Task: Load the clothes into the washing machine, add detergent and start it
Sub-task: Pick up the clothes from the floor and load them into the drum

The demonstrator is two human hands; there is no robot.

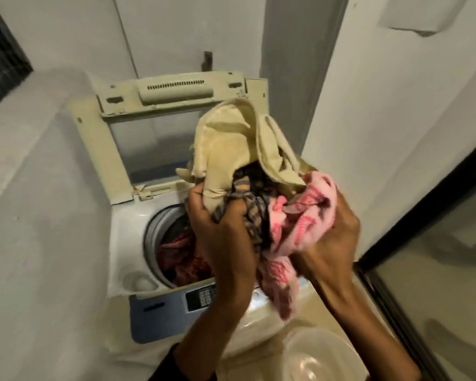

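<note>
Grey walls (39, 188) (plastered) flank washing machine (127, 224); lid (116, 138) raised.

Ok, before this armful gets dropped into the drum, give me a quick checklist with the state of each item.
1. Lid raised clear of the opening: ok.
2. Drum has room: cannot tell; dark red clothes already lie inside, depth hidden.
3. Bundle gripped on both sides: ok; left hand holds the beige cloth and checked cloth, right hand holds the pink patterned cloth.
4. Bundle over the opening: not ok; it sits toward the drum's right and front.
5. Loose ends clear of the control panel: not ok; a pink tail hangs near it.
6. Detergent at hand: cannot tell.
</note>
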